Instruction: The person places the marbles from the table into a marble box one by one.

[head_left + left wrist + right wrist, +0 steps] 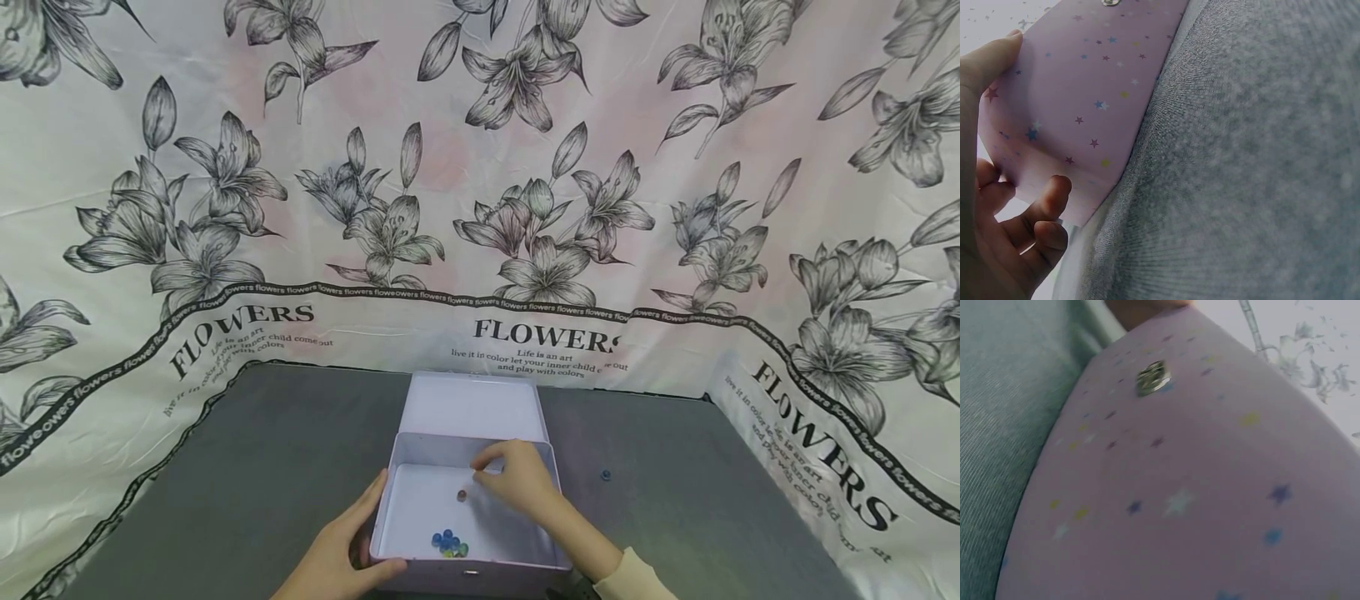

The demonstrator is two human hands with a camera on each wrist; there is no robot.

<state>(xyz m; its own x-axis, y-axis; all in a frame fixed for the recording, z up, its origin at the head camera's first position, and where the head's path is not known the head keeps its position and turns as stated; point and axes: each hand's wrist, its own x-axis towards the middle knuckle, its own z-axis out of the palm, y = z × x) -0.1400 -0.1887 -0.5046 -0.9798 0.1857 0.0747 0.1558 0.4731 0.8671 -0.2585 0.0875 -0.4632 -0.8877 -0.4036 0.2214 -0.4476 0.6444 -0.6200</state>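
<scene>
A pink star-printed box (471, 575) stands at the table's front, its hinged lid (472, 408) tipped back, a small metal latch (1153, 378) on its front. My left hand (341, 537) grips the front left corner, thumb over the front rim and fingers along the left side. Inside, several blue and greenish marbles (450, 543) cluster near the front wall. A brown marble (461, 495) is farther back, just below the fingertips of my right hand (521, 479). That hand reaches over the right wall, thumb and index finger slightly apart with nothing visible between them.
A dark blue marble (606, 475) lies on the grey tabletop (675, 500) to the right of the box. White flower-printed cloth (540, 342) hangs behind the table and along both sides.
</scene>
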